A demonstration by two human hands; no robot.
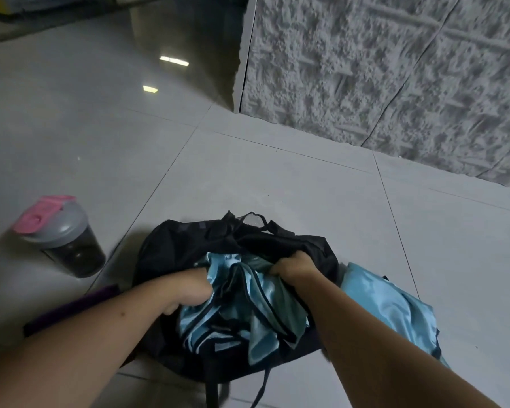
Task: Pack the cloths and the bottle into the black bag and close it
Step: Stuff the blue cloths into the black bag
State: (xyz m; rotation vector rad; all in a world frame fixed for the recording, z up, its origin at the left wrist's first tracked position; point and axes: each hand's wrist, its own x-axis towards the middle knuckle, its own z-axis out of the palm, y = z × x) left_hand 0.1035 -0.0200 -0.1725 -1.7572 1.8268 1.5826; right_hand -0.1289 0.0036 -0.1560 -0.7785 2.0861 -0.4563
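Observation:
The black bag [171,248] lies open on the tiled floor in front of me. A light blue satin cloth with dark stripes [236,313] bulges out of its mouth. My left hand [189,290] is closed on the cloth's left side, fingers buried in the fabric. My right hand [295,267] grips the cloth at the bag's upper right rim. A second light blue cloth [389,307] lies on the floor right of the bag. The dark bottle [68,242] with a grey lid and pink flip cap stands to the left, tilted in view.
A purple cloth [71,310] lies on the floor under my left forearm. A rough grey textured wall [395,69] rises behind the bag at the right. The glossy tiled floor [71,128] stretches away to the left.

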